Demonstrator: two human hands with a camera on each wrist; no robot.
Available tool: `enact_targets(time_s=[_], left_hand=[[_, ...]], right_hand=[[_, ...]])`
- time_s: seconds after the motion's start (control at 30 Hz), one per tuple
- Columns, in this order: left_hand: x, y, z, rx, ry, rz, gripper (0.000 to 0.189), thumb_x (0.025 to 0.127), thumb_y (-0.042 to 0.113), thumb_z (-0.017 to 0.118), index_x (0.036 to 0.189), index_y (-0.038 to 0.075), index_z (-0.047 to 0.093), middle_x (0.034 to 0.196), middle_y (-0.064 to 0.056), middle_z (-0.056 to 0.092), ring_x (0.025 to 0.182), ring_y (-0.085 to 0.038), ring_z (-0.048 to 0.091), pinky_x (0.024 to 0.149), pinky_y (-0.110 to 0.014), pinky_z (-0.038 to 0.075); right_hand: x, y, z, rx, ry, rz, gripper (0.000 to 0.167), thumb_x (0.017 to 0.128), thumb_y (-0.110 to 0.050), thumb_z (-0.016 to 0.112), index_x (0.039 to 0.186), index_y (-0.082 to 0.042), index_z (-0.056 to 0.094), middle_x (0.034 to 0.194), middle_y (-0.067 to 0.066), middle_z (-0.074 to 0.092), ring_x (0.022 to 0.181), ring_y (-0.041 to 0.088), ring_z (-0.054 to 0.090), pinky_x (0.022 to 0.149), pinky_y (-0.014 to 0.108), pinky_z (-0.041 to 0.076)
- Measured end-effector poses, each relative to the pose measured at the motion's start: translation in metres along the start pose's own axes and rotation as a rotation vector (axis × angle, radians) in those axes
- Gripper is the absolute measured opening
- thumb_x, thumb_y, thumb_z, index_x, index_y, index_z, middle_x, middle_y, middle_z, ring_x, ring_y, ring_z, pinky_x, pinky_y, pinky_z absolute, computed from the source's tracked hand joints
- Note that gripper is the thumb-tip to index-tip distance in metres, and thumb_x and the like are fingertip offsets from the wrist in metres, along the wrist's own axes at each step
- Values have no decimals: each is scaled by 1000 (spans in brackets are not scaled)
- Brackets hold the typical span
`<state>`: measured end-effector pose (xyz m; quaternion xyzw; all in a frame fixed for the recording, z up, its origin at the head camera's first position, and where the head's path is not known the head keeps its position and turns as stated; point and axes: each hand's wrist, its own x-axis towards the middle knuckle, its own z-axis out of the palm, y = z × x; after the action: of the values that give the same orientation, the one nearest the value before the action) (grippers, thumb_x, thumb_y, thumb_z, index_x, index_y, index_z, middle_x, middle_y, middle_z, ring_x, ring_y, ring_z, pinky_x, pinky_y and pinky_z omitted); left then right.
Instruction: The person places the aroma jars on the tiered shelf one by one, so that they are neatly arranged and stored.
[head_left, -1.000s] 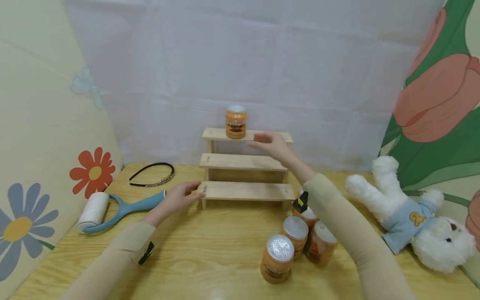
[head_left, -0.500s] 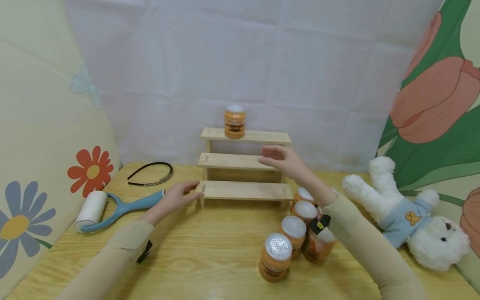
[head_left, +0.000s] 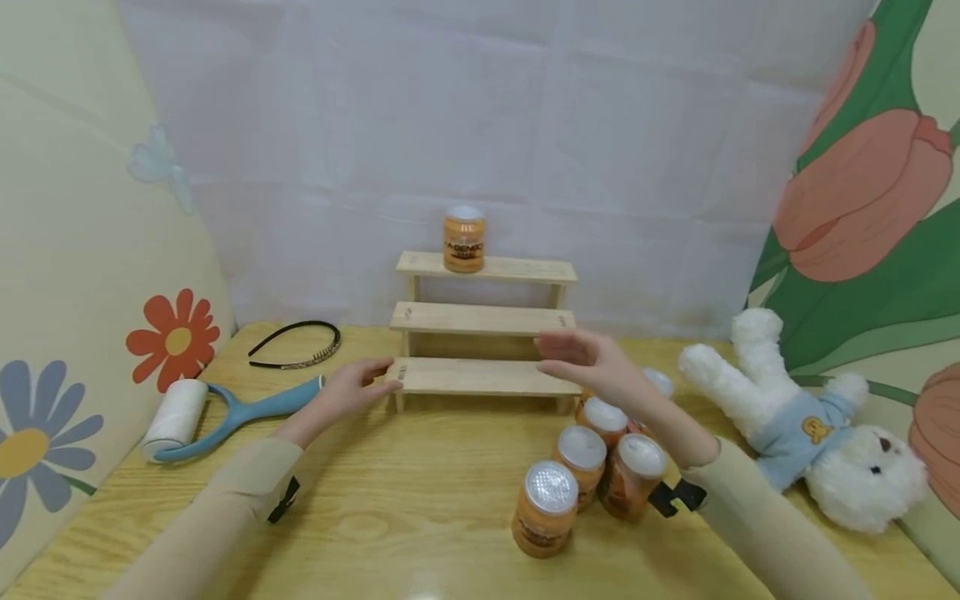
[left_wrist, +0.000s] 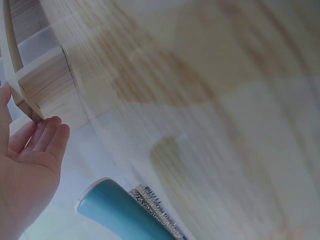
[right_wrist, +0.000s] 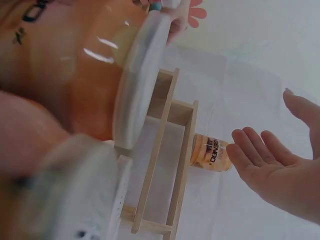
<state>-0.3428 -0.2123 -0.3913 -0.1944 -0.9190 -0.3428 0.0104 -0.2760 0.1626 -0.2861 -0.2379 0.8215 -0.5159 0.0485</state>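
A three-tier wooden display stand (head_left: 483,377) stands at the back of the table. My left hand (head_left: 351,393) grips the left end of its lowest step, thumb and fingers on either side of the board (left_wrist: 25,102) in the left wrist view. One orange can (head_left: 464,242) with a pale lid stands upright on the top step, left of centre. My right hand (head_left: 588,362) holds nothing; its fingers are loosely bent by the stand's right side. Below it, several similar orange cans, among them a front can (head_left: 542,525), are grouped upright on the table.
Left of the stand lie a blue-handled lint roller (head_left: 255,412) and a black headband (head_left: 303,365). A white plush toy (head_left: 806,429) in a blue shirt lies at the right. A white cloth (head_left: 360,167) hangs behind the stand.
My right hand has moved down and to the right, from beside the top step to near the lowest step, above the cans. The left hand stays at the stand's left end.
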Motion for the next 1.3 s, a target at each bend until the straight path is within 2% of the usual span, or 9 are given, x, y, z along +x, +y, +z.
enact_targets(time_s=[0.27,0.5,0.6,0.73,1.0,1.13,1.3], left_hand=[[2,0,0,6,4,17,65,94,38,56,139,-6,39,139,-27,43,125,-43,45,103,-51,42],[1,1,0,7,12,0,65,94,37,56,140,-4,38,139,-27,43,125,-43,45,103,-52,43],[1,1,0,13,16,8,65,94,38,56,140,-5,38,139,-27,43,124,-44,45,102,-52,43],[1,2,1,17,10,17,65,94,37,56,140,-5,38,139,-27,43,125,-43,45,102,-52,43],[-1,3,1,17,4,13,65,95,37,55,141,-5,37,139,-28,43,125,-43,45,102,-52,43],[0,3,1,25,14,19,65,95,37,55,140,-6,38,139,-27,43,124,-43,45,102,-52,43],[1,2,1,24,15,29,65,94,37,55,140,-6,37,140,-27,42,124,-43,46,101,-52,44]], right_hand=[[-34,7,4,-33,-23,-1,50,88,-31,66,132,-11,53,132,7,57,122,28,53,98,34,50],[-55,19,15,-31,-102,-17,43,91,-25,63,130,-8,55,129,13,57,119,30,54,97,26,49],[-63,23,20,-48,-124,-7,42,91,-25,63,129,-8,56,126,12,59,115,30,56,92,26,51],[-73,26,25,-107,-137,-12,41,90,-28,64,126,-9,59,120,11,63,107,25,61,84,26,55],[-85,29,35,-236,-103,-63,47,81,-31,73,121,-7,63,115,11,66,91,11,65,74,21,56],[-87,30,41,-268,-92,-97,50,80,-30,75,120,-4,62,115,10,66,93,12,64,78,21,55],[-87,31,47,-303,-91,-160,47,79,-22,76,120,-3,62,115,9,66,100,18,62,82,24,55]])
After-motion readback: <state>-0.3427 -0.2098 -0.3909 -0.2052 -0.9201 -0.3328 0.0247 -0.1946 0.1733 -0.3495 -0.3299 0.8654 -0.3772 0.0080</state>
